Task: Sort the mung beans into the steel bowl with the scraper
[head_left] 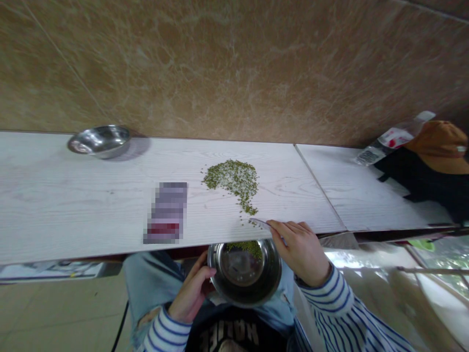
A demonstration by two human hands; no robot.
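Observation:
My left hand (pixel 194 288) grips the left rim of a round steel bowl (pixel 273 283), thumb over the edge, below the table's front edge and above my lap. Some small green beans, like mung beans (pixel 252 248), lie inside it along the far side. My right hand (pixel 300 249) pinches a thin, light utensil (pixel 259 223), perhaps a spoon; its exact kind is unclear. The utensil's tip touches or hovers just over the table at the near end of a spread of green beans (pixel 232 176). That spread narrows towards the bowl.
On the white table (pixel 66 205), a second steel bowl (pixel 100 142) stands at the back left. A blurred rectangular object (pixel 166 212) lies left of the beans. A plastic bottle (pixel 388 142), a brown cap (pixel 443 146) and black cloth (pixel 414 171) are at right. A tiled wall (pixel 234 68) rises behind.

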